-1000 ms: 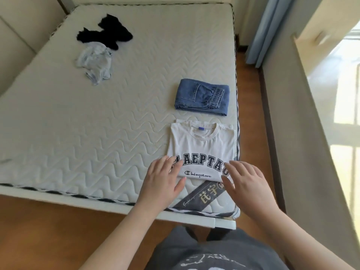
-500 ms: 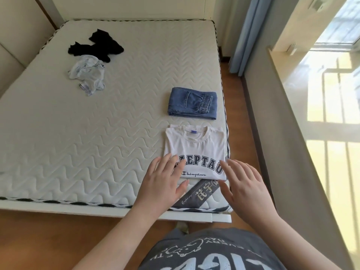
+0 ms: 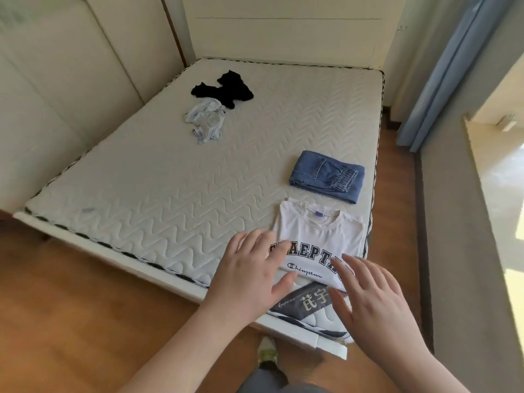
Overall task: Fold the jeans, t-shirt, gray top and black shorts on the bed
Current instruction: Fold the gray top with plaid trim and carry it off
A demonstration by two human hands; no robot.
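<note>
The bed (image 3: pixel 158 194) fills the frame. Folded t-shirt (image 3: pixel 320 245) lower right, folded jeans (image 3: pixel 326 177) just above. Left hand (image 3: pixel 249 276) and right hand (image 3: pixel 374 304) hover with fingers spread, holding nothing. Next, I'd say: gray top (image 3: pixel 205 119), black shorts (image 3: pixel 224 89) (upper centre, crumpled).

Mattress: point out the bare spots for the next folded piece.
Widest bare stretch: left of the t-shirt and jeans, below the gray top. Crowded: the near right edge and around the black shorts.
</note>
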